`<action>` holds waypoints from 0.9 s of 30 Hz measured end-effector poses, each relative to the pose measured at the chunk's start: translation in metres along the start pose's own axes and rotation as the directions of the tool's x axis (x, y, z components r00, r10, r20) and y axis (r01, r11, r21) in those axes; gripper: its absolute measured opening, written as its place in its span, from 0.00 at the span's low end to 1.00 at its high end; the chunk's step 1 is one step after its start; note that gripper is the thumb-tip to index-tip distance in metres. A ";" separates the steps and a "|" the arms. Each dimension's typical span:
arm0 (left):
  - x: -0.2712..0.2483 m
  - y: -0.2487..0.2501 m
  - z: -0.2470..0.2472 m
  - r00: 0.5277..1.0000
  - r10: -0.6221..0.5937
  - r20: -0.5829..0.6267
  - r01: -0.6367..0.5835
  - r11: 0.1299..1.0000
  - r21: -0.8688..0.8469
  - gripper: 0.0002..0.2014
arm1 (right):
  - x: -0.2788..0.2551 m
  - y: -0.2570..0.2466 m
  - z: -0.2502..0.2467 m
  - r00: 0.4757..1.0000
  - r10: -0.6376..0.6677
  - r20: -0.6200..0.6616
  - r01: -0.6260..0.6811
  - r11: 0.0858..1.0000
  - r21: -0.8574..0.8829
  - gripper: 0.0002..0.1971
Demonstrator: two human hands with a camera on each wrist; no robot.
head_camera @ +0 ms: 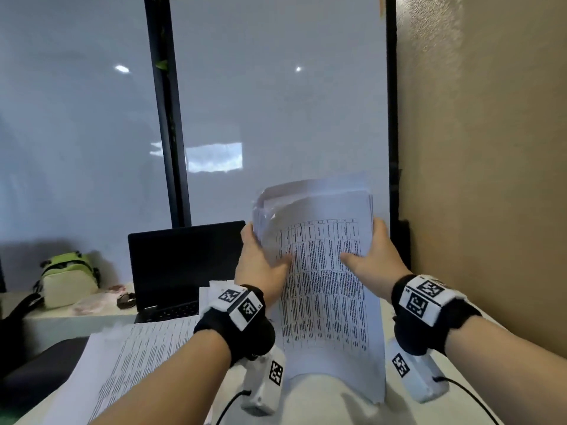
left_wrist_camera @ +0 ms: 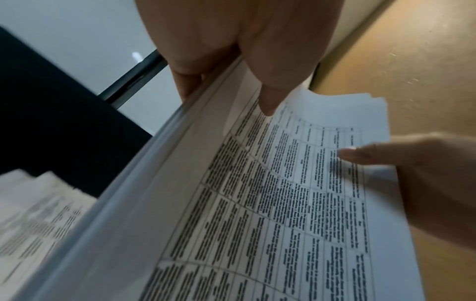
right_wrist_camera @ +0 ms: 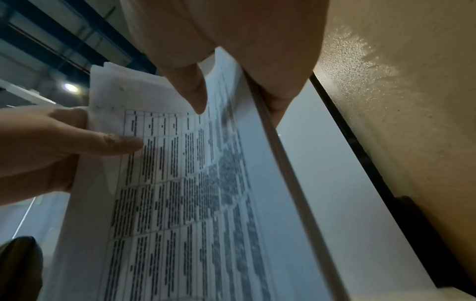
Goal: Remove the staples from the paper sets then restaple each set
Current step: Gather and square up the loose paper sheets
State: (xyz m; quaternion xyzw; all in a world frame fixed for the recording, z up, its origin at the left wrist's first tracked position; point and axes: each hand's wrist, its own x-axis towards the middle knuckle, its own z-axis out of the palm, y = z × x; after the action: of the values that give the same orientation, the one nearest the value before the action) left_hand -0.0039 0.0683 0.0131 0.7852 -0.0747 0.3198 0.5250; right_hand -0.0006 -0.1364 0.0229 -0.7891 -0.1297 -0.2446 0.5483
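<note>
Paper stack (head_camera: 325,289), printed with tables, stood raised beside the laptop (head_camera: 184,265); left hand (head_camera: 260,262) and right hand (head_camera: 372,259) gripped its side edges, thumbs in front.

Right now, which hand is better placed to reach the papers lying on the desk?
Left hand, probably: the desk papers lie on its side; both hands hold the stack.

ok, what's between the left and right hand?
Only the paper stack, printed table facing up: the left hand grips one side edge, the right hand the other. Clearest in the head view.
</note>
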 end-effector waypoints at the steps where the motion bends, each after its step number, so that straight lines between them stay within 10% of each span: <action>1: 0.002 0.004 0.000 1.000 0.020 0.005 -0.020 1.000 0.022 0.41 | 0.002 -0.004 0.000 1.000 -0.023 -0.020 0.023 1.000 -0.008 0.38; 9: 0.018 0.039 -0.009 0.915 0.401 -0.054 -0.379 0.896 0.232 0.50 | 0.015 -0.045 -0.014 0.950 -0.309 -0.057 0.253 0.861 -0.441 0.48; 16: 0.042 0.041 -0.015 0.923 0.382 -0.043 -0.354 0.888 0.293 0.28 | 0.042 -0.052 -0.022 0.964 -0.242 -0.113 0.154 0.850 -0.505 0.25; 22: 0.044 0.038 -0.022 0.945 0.327 -0.025 -0.308 0.909 0.280 0.27 | 0.044 -0.049 -0.022 0.955 -0.273 -0.113 0.201 0.881 -0.428 0.18; 27: 0.046 0.035 -0.027 0.963 0.270 -0.009 -0.260 0.936 0.238 0.18 | 0.031 -0.035 -0.020 0.978 -0.127 -0.164 0.128 0.992 -0.005 0.30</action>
State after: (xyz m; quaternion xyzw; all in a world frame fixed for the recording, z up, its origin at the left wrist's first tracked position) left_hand 0.0044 0.0861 0.0737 0.8177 -0.1305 0.4102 0.3821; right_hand 0.0041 -0.1443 0.0731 -0.7548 -0.1350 -0.3431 0.5425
